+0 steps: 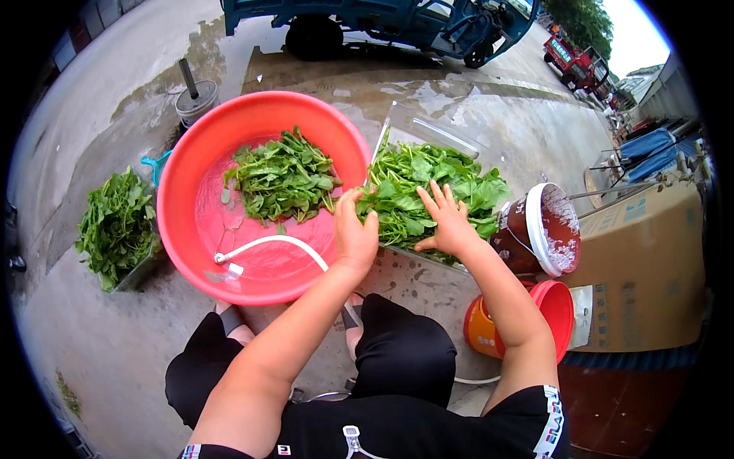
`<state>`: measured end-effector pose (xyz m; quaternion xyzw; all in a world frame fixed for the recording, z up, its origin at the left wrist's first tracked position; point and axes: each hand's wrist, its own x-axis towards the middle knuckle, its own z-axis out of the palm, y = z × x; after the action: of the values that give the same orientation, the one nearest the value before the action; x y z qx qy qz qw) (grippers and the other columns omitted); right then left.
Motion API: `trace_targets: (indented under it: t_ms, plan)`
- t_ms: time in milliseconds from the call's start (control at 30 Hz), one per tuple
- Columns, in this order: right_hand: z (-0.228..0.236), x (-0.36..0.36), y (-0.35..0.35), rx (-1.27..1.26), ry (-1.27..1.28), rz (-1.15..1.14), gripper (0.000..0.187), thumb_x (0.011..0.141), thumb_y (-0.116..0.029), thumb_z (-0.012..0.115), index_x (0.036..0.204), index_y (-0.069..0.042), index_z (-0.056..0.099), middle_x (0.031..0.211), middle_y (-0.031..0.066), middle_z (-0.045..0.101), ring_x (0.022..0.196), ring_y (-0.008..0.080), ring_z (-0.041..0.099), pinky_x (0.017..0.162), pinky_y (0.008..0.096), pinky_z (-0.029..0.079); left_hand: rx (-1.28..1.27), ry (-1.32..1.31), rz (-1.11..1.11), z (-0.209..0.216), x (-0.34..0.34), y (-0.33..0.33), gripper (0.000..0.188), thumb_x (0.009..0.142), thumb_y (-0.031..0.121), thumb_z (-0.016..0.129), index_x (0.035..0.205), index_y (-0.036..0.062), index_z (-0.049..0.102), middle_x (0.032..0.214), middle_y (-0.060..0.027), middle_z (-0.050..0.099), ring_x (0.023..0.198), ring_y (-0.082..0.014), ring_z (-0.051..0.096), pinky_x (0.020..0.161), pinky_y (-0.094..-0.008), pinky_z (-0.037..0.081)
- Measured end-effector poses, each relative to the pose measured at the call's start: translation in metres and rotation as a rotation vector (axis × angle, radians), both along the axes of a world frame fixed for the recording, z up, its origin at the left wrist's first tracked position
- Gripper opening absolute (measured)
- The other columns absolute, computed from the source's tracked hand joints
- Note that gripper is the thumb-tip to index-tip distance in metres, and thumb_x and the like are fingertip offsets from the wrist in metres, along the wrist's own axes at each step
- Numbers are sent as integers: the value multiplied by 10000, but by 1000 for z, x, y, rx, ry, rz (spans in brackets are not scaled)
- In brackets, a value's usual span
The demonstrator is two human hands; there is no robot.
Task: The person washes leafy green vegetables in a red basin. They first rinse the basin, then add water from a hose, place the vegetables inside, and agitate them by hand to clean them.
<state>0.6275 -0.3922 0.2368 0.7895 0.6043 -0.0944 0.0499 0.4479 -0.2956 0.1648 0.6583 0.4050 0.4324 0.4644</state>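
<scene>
A heap of leafy greens [428, 172] fills a clear plastic bin [443, 131] at the centre right. My right hand [449, 223] rests on the near side of this heap, fingers spread over the leaves and holding nothing. My left hand [356, 233] is at the heap's left edge, beside the basin rim; its thumb stands apart from its fingers, which are partly hidden. To the left is a large red plastic basin [187, 145] holding more greens [283, 180]. A white hose [290, 239] with a metal end hangs over the near rim into the basin.
Another bin of greens [118, 229] stands left of the basin, and a grey bucket [197, 101] behind it. On the right are a dark red bucket with a white rim [544, 229], an orange-red bucket [554, 314] and cardboard [642, 268]. A blue three-wheeled truck [382, 19] is parked ahead.
</scene>
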Motion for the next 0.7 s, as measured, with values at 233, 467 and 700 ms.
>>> trace_targets:
  t_ms: [233, 467, 700]
  plan:
    - [-12, 11, 4, 112, -190, 183, 824, 588, -301, 830, 1303, -125, 460, 1345, 141, 473, 1214, 326, 460, 948, 438, 406, 279, 151, -76, 16, -5, -40, 516, 754, 30, 626, 1240, 7, 452, 1411, -255, 343, 1337, -407, 303, 1110, -457, 250]
    - [-12, 36, 9, 275, -14, 159, 499, 608, -223, 801, 1032, -111, 564, 924, 101, 637, 906, 287, 614, 771, 390, 508, 490, 374, -356, 6, -6, -56, 623, 754, 88, 662, 1324, 38, 416, 1472, -201, 279, 1380, -395, 237, 1120, -501, 224]
    - [5, 96, 37, 271, 127, -138, 701, 619, -245, 806, 1257, -162, 528, 1337, 117, 465, 1185, 324, 487, 969, 394, 439, 562, 588, -484, -17, -11, -56, 714, 778, 226, 686, 1373, -9, 368, 1493, -192, 247, 1385, -357, 241, 1119, -466, 239]
